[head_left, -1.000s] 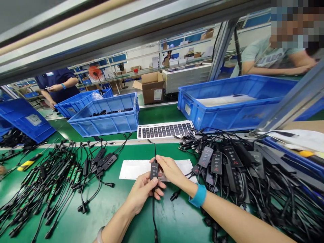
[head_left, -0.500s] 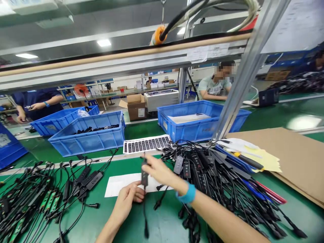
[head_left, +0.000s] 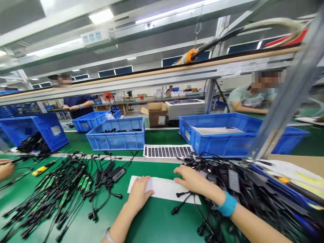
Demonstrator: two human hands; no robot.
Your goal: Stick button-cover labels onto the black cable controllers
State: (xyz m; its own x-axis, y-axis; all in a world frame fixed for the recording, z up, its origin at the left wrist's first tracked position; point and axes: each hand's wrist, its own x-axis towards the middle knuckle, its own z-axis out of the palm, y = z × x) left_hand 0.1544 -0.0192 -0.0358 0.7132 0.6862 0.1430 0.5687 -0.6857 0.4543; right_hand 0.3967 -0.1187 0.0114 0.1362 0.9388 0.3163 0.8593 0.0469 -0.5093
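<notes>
My left hand (head_left: 138, 194) lies over the left end of a white paper strip (head_left: 162, 189), its fingers stretched out and holding nothing. My right hand (head_left: 189, 179) is above the strip's right end with fingers apart, beside a heap of black cabled controllers (head_left: 234, 180). I see nothing in its fingers. Loose black cable ends (head_left: 176, 210) lie just below it. Left of my left hand are several black button controllers (head_left: 117, 173) with cables. A sheet of black button labels (head_left: 168, 151) lies beyond the strip.
Cabled boards (head_left: 84, 182) lie spread at left, near a yellow-handled tool (head_left: 43, 168). Blue bins (head_left: 116, 140) line the back, with a large one (head_left: 225, 138) behind the label sheet. A metal post (head_left: 280, 98) rises at right. Another person's hand (head_left: 6, 169) shows far left.
Half a second ago both hands were at a black cabled controller; now they are off it and spread apart, the right further right. The view has swung left and tilted up.
</notes>
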